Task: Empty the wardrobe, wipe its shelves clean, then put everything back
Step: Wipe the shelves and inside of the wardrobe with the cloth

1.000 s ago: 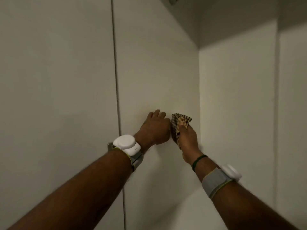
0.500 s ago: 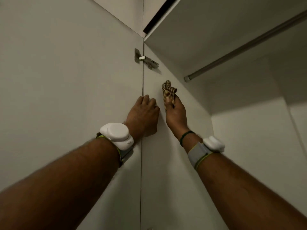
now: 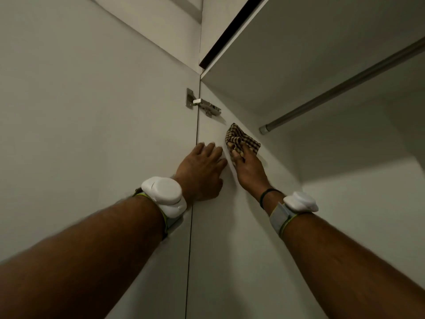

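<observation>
Two hands touch the side panel (image 3: 226, 254): left hand (image 3: 202, 174) fingers straight, right hand (image 3: 250, 172) fingers gripping the checked cloth (image 3: 242, 138).

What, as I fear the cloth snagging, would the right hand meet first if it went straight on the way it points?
Probably the metal hinge. The right hand, holding the checked cloth against the side panel, points up and leftward toward it, with only bare panel showing between.
</observation>
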Motion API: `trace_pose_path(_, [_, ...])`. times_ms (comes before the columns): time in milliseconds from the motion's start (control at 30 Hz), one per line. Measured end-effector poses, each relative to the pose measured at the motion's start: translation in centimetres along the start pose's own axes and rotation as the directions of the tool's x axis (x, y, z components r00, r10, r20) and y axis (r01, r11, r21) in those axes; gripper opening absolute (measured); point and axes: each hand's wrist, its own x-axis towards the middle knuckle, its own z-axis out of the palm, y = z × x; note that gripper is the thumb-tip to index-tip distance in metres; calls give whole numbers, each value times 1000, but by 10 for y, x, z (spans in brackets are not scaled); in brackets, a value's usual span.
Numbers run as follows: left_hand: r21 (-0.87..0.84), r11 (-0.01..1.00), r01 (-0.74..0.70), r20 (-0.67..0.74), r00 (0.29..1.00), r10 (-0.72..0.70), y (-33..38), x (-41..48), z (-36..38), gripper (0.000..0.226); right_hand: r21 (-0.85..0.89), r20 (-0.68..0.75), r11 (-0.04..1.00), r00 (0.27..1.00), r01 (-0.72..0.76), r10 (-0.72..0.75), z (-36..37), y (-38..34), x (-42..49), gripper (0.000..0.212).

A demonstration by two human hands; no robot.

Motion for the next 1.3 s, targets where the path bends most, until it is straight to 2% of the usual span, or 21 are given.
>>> trace_pose_path(200, [119,993,25,-11,1000,-24,8,16,15,71,-177,61,982,996,69,-59,-24,16,49,57])
trace_pose_path(333, [113,993,16,-21,1000,-13,7,17,18,71,-206,46,974,995,93,-86,-24,14,86,48])
trace_pose_path(467, [109,994,16,-6,1000,-15,7,19,16,72,-211,27,972,994,105,-102,-21,6,111,48])
trace_pose_path(667, [114,993,41,-13,999,-40,7,27,15,75,-149,19,989,1000,-10,13,-22,14,132,88])
trace_pose_path(833, [117,992,47,-55,998,-41,8,26,16,74,-106,-17,991,997,-76,74,-13,10,142,65])
trace_pose_path(967, [126,990,62,-78,996,-52,10,27,17,73,-51,-81,991,989,-125,121,-4,-10,146,60])
trace_pose_path(1100, [117,989,87,-72,994,-79,16,30,21,73,67,-91,998,996,-18,24,4,-50,138,55])
trace_pose_path(1233, [124,987,99,-70,993,-91,20,32,24,72,112,-27,973,980,200,-199,13,-92,126,40])
trace_pose_path(1300, [129,987,98,-94,992,-86,20,32,26,70,65,20,945,947,320,-322,15,-105,123,38])
